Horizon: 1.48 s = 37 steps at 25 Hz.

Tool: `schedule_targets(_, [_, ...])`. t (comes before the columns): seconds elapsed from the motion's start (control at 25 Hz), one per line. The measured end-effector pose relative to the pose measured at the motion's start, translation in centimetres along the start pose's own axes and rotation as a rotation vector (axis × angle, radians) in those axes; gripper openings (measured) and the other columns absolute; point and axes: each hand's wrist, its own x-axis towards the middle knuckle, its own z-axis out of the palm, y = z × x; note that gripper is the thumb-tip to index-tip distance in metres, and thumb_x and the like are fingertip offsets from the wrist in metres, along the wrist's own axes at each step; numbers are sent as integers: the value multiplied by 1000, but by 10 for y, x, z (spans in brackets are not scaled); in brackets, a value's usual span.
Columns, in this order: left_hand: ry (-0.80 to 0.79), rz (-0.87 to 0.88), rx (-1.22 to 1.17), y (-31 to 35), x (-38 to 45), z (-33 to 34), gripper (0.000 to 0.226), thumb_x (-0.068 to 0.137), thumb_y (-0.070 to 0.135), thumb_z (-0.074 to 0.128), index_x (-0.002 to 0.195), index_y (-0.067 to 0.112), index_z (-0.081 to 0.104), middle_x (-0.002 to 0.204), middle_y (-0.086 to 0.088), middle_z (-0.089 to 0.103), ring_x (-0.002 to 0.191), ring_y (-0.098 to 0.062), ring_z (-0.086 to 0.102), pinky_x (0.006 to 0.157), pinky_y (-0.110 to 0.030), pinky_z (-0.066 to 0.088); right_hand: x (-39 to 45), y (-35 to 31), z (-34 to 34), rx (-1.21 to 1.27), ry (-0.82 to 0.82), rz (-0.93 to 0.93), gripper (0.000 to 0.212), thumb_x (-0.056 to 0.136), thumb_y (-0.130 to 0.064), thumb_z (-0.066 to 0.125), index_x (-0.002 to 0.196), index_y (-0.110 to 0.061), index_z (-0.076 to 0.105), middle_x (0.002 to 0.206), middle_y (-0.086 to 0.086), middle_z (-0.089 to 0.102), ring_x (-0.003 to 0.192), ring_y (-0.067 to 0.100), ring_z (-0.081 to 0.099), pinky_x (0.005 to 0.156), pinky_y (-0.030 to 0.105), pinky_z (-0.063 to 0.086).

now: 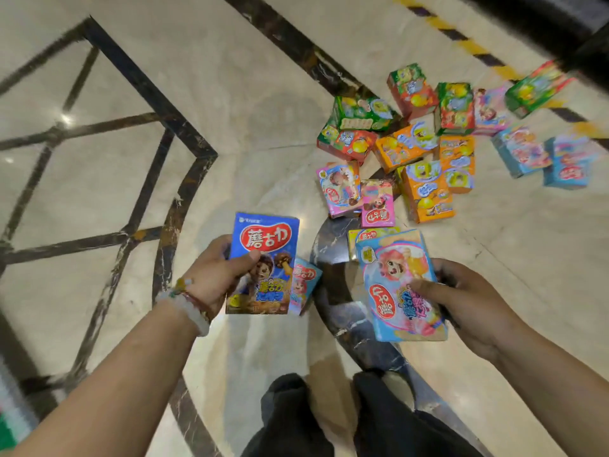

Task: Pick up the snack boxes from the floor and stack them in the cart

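My left hand grips a dark blue snack box by its left edge, thumb on the front, held upright above the floor. My right hand grips a light blue and pink snack box from its right side, thumb across the front. A small light blue box lies on the floor just right of the dark blue one. A yellow box peeks out behind the box in my right hand. Several more boxes, pink, orange, green and blue, lie scattered on the floor ahead. No cart is in view.
The floor is glossy beige marble with dark inlaid bands. A yellow and black striped strip runs along the far right beside a dark edge. My dark trouser legs and feet show at the bottom.
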Motion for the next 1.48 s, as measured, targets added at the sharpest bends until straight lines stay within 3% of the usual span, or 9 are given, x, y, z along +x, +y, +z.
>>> schedule_targets(0.12, [-8, 1, -129, 93, -82, 0, 24, 87, 5, 55, 110, -2, 58, 93, -14, 71, 77, -23, 70, 75, -40, 58, -97, -92, -25, 103, -36, -44, 21, 86, -1, 57, 106, -3, 62, 95, 13, 72, 73, 20, 70, 57, 26, 57])
schedule_targets(0.28, [-65, 40, -173, 202, -194, 6, 16, 87, 8, 55, 101, 3, 62, 90, -12, 72, 77, -24, 70, 74, -40, 58, -220, -195, -50, 196, -43, -117, 18, 88, 4, 51, 98, -6, 62, 78, 3, 73, 64, 14, 69, 53, 22, 55])
schedule_targets(0.56, [-283, 45, -226, 298, -337, 2, 13, 93, 7, 49, 96, 4, 61, 80, -11, 73, 65, -22, 71, 58, -37, 59, -361, -248, -52, 274, 45, -178, 15, 88, 1, 54, 99, -5, 63, 80, 5, 73, 64, 14, 69, 60, 27, 57])
schedule_targets(0.76, [-295, 110, -54, 306, -376, -12, 9, 88, 12, 60, 92, 5, 62, 75, -10, 73, 62, -21, 70, 68, -42, 57, -442, -217, -37, 388, 198, -220, 16, 88, 0, 56, 102, -4, 62, 77, 6, 72, 61, 15, 68, 56, 27, 56])
schedule_targets(0.92, [-347, 67, 58, 301, -400, 3, 11, 87, 10, 62, 94, 2, 62, 71, -11, 72, 58, -22, 69, 61, -42, 57, -507, -174, -41, 556, 354, -247, 16, 87, -1, 57, 101, -5, 63, 97, 16, 70, 76, 27, 65, 87, 46, 49])
schedule_targets(1.04, [-493, 123, 149, 299, -428, 36, 5, 88, 3, 58, 90, 1, 62, 67, -9, 72, 54, -20, 68, 49, -33, 57, -553, -134, -52, 670, 519, -247, 15, 86, 3, 57, 100, 0, 62, 92, 18, 70, 73, 29, 64, 92, 53, 44])
schedule_targets(1.12, [-602, 160, 184, 296, -452, 66, 7, 89, 1, 55, 89, 3, 62, 66, -8, 71, 54, -20, 68, 46, -31, 56, -581, -107, -64, 736, 599, -245, 15, 86, 2, 56, 100, 1, 62, 84, 15, 72, 67, 27, 65, 87, 50, 48])
schedule_targets(1.32, [-846, 142, 309, 267, -524, 149, 9, 91, 0, 51, 94, 1, 60, 68, -12, 71, 55, -23, 69, 48, -38, 57, -663, -25, -98, 899, 803, -257, 17, 86, -1, 59, 102, 0, 63, 92, 20, 71, 70, 28, 67, 76, 45, 55])
schedule_targets(1.48, [-1003, 127, 493, 213, -600, 216, 25, 80, 8, 63, 103, -1, 62, 92, -21, 71, 75, -31, 70, 78, -54, 55, -744, 59, -118, 978, 1030, -277, 12, 86, 5, 56, 94, 0, 63, 71, 11, 72, 56, 18, 68, 48, 27, 54])
